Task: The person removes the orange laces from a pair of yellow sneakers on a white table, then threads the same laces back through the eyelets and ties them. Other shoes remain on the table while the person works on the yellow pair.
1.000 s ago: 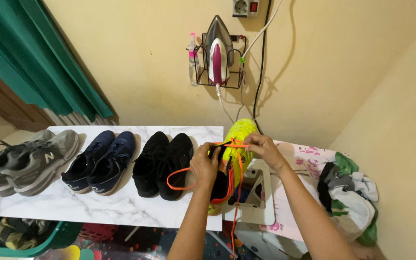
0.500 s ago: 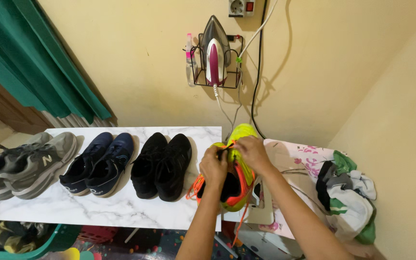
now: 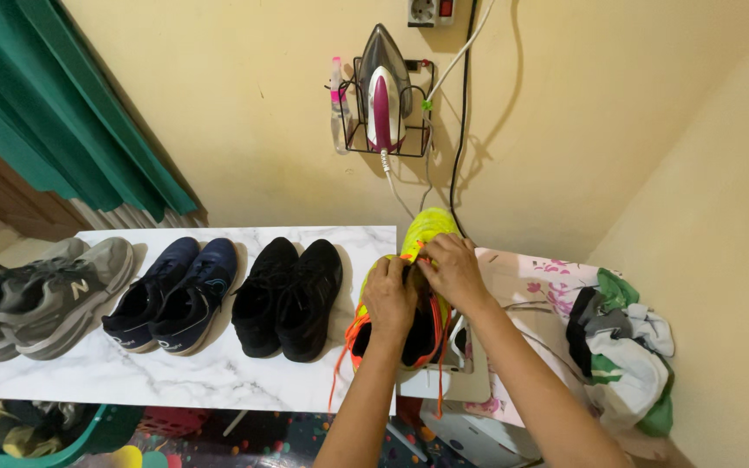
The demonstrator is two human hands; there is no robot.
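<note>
Wall [image 3: 218, 104]: cream plaster, a corner at the right. A wire rack holds an iron [image 3: 385, 91] upright; its cord [image 3: 405, 195] hangs down behind the work area.

Curtain [image 3: 54, 113]: green, upper left.

Table [image 3: 175, 373]: white marble-pattern top along the wall. Three pairs stand on it, toes to the wall: grey sneakers [image 3: 41, 295] at the left end, navy sneakers [image 3: 171, 290] beside them, black sneakers [image 3: 286, 295] nearest the hands.

Ironing board [image 3: 535, 290]: floral cover, just right of the table, with a pile of clothes [image 3: 621, 347] at its far end.

Yellow shoe [image 3: 422, 251]: neon yellow with orange lining, at the table's right edge, apparently bridging the gap to the board, toe to the wall. Orange laces [image 3: 439, 364] dangle loose below the table edge.

Left hand [image 3: 389, 295]: fingers curled over the shoe's opening and tongue, gripping it.

Right hand [image 3: 452, 270]: fingers closed at the lace area near the toe, pinching what looks like a lace; the exact grip is hidden.

Risks: the shoe seems poorly supported over the gap, so a slackened grip could drop it to the floor. The hanging laces may snag the table edge. A hard tug could knock the black sneakers.
</note>
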